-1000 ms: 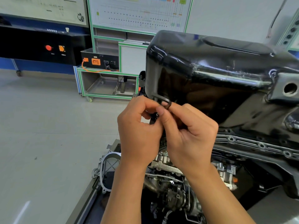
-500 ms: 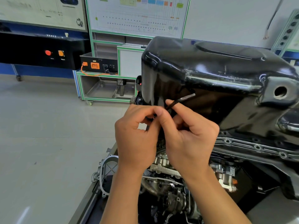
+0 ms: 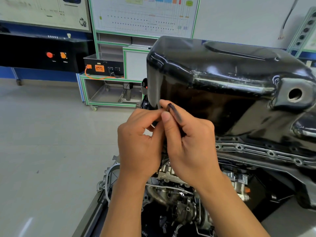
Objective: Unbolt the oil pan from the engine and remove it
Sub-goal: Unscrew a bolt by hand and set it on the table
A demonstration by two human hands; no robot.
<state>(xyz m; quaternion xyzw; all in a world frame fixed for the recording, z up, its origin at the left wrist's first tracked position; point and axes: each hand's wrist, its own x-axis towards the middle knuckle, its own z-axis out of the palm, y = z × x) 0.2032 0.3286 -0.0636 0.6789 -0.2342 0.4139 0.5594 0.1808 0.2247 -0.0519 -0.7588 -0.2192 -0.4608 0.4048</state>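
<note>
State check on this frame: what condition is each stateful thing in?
oil pan, on the engine, not lifted.
drain hole, open, no plug.
hex key, pinched in the right hand.
left hand, fingers curled at the pan's corner; contents hidden.

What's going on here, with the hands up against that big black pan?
A person is working at the near corner of the black oil pan, which sits on the engine. The right hand pinches a thin dark tool; the left hand pinches a small metal piece, mostly hidden. The pan is not yet lifted off.
</note>
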